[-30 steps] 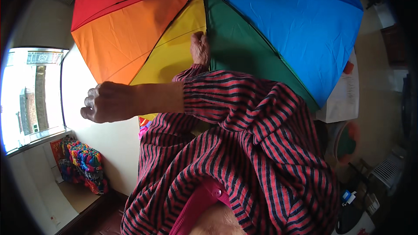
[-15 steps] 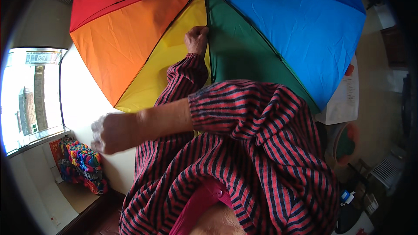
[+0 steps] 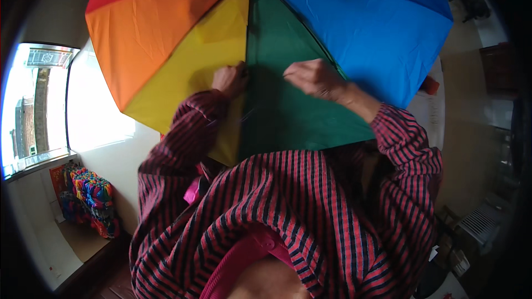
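Observation:
An opened umbrella with red, orange, yellow, green and blue panels spreads before me, its inner side with black ribs facing me. My left hand is closed at the dark rib between the yellow and green panels, its fingertips partly hidden. My right hand hovers over the green panel, right of that rib and apart from my left hand. Its fingers are pinched together; whatever they hold, if anything, is too small to make out. Both arms wear red and black striped sleeves.
A bright window stands at the left, with a bundle of multicoloured woolly material below it. At the right are a slatted chair, a dark wooden cabinet and a red item on a white surface behind the umbrella.
My right hand has swung from far left back over the green panel, and its arm no longer crosses the left. My left hand sits lower and farther left; the umbrella has shifted slightly left and up.

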Demonstrator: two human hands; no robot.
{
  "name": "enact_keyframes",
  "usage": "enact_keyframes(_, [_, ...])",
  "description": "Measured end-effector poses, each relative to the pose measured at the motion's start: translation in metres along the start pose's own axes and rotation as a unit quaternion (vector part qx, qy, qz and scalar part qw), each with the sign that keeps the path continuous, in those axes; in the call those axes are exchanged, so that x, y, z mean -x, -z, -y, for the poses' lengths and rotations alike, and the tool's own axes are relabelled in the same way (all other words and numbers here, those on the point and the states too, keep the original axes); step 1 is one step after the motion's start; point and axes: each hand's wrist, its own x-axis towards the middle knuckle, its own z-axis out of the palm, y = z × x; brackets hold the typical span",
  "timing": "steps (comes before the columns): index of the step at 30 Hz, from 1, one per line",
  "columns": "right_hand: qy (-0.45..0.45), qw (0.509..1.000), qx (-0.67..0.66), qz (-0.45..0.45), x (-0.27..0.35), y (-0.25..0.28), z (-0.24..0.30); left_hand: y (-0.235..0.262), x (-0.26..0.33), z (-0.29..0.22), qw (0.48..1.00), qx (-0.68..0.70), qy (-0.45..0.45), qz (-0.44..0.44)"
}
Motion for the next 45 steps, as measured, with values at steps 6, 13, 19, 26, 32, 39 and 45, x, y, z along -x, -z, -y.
enact_keyframes(6, [-0.289,0.948,-0.122,-0.047,0.048,-0.046,0.003,0.041,-0.007,0.132,0.97,-0.225,0.094,-0.017])
enact_keyframes(13, [-0.308,0.917,-0.253,0.037,0.036,-0.07,0.049,0.026,-0.018,0.108,0.949,-0.022,0.232,-0.211])
enact_keyframes(19, [-0.346,0.905,-0.234,0.081,0.066,-0.074,0.042,-0.001,0.016,0.003,0.99,0.008,0.139,0.022])
enact_keyframes(26, [-0.43,0.884,-0.172,-0.062,0.056,-0.03,-0.005,-0.025,0.006,0.002,0.989,-0.047,0.138,0.032])
enact_keyframes(32, [-0.293,0.724,-0.035,-0.623,0.02,0.124,-0.053,-0.035,0.017,-0.027,0.983,-0.009,0.181,-0.018])
enact_keyframes(39, [-0.349,0.901,-0.243,-0.08,-0.001,-0.035,-0.06,-0.051,0.013,-0.031,0.966,0.11,0.212,-0.102])
enact_keyframes(45, [-0.219,0.961,-0.006,0.17,-0.021,-0.116,-0.029,-0.058,0.009,-0.021,0.959,0.133,0.181,-0.175])
